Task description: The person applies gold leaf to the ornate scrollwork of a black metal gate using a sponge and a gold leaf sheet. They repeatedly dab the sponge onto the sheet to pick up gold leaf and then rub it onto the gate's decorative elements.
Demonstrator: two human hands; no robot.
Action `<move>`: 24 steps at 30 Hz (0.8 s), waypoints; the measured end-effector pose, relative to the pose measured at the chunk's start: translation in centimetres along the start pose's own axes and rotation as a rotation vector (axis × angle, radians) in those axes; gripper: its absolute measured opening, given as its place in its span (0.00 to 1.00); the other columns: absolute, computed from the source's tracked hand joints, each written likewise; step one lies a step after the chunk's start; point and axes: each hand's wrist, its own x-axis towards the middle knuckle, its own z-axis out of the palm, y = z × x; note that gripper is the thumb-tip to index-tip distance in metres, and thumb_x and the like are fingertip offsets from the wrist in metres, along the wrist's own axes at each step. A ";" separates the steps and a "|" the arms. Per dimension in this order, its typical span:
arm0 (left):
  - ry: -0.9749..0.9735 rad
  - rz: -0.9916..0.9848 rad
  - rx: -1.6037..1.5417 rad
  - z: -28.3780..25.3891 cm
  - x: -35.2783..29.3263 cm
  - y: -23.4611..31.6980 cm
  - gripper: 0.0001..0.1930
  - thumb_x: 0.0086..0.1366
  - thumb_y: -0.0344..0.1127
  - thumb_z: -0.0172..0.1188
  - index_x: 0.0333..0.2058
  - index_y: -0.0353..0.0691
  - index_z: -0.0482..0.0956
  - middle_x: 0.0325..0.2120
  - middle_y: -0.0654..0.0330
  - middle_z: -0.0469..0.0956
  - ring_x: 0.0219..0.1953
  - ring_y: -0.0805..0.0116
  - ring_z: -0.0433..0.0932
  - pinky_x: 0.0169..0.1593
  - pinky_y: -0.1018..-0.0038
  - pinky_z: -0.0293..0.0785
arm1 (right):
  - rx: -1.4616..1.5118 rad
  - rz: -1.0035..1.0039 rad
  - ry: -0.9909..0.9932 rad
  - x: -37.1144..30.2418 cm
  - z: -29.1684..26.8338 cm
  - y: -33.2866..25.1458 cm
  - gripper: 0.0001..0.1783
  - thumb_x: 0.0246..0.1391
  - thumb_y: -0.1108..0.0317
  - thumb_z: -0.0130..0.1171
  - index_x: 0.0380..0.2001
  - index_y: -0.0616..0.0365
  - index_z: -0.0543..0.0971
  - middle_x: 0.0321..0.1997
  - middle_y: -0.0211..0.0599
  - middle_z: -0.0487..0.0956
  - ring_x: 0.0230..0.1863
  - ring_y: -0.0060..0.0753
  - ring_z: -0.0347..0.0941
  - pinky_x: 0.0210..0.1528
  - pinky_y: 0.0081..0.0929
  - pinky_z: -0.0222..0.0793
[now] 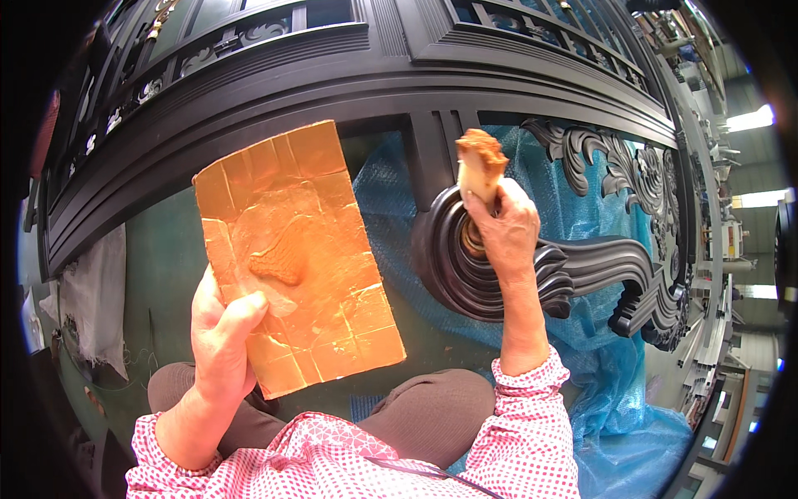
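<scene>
- Holding the card point(341, 308): left hand point(220, 341), thumb pressed on its face near the left edge, fingers behind it.
- Card: one, orange-gold, creased, tilted, raised above the person's lap, left of the scroll; a brownish paste point(278, 258) lies smeared near its middle.
- Pad point(480, 175): one, pale, its ragged upper end orange-brown, slightly blurred; pinched upright between thumb and fingers of the right hand point(509, 229).
- Right hand: in front of the scroll, well apart from the card; whether it touches the scroll, cannot tell.
- Scroll point(445, 270): one, black, curled, gold-toned at its centre, joined to a curved black rail point(603, 262).
- Frame point(382, 87): black, moulded, arching beyond both hands.
- Leaf carving point(623, 170): dark, to the right of the pad, above the rail.
- Sheet point(573, 333): blue, translucent, crumpled, under the scroll and rail.
- Floor point(166, 249): green, beneath.
- Sleeves point(528, 416): red-and-white checked, pushed up both forearms.
</scene>
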 end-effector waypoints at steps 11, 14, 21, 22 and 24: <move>0.008 -0.019 0.005 0.1 -0.1 0.4 0.26 0.58 0.28 0.50 0.56 0.29 0.59 0.49 0.52 0.71 0.49 0.65 0.74 0.53 0.70 0.71 | 0.216 0.087 -0.087 -1.0 -3.4 0.4 0.15 0.44 0.60 0.67 0.24 0.59 0.75 0.25 0.39 0.74 0.27 0.45 0.72 0.30 0.37 0.67; -0.009 -0.033 0.015 0.0 0.1 0.1 0.26 0.58 0.28 0.50 0.56 0.29 0.59 0.49 0.51 0.70 0.49 0.65 0.74 0.53 0.70 0.71 | 0.014 -0.032 -0.061 0.2 -2.1 0.5 0.14 0.48 0.63 0.65 0.32 0.63 0.78 0.28 0.38 0.76 0.26 0.33 0.73 0.31 0.26 0.68; 0.029 -0.021 0.027 0.1 -0.2 0.1 0.27 0.58 0.27 0.49 0.57 0.28 0.58 0.50 0.51 0.69 0.50 0.65 0.73 0.53 0.69 0.70 | 0.009 -0.301 -0.345 -2.7 -1.9 -3.5 0.10 0.38 0.68 0.63 0.25 0.57 0.75 0.26 0.39 0.73 0.31 0.45 0.71 0.37 0.36 0.64; 0.027 -0.024 0.026 0.1 -0.2 0.2 0.27 0.58 0.27 0.49 0.57 0.28 0.58 0.50 0.51 0.70 0.50 0.66 0.73 0.54 0.69 0.70 | 0.022 -0.316 -0.375 -3.5 -2.4 -3.5 0.10 0.36 0.69 0.64 0.24 0.56 0.74 0.26 0.38 0.72 0.30 0.43 0.70 0.36 0.36 0.63; 0.016 -0.020 0.023 0.1 -0.2 0.3 0.27 0.58 0.28 0.49 0.57 0.28 0.58 0.50 0.51 0.70 0.50 0.66 0.73 0.53 0.69 0.70 | 0.037 -0.244 -0.423 -3.6 -4.1 -2.7 0.10 0.38 0.68 0.65 0.25 0.57 0.74 0.27 0.39 0.73 0.32 0.43 0.71 0.36 0.37 0.65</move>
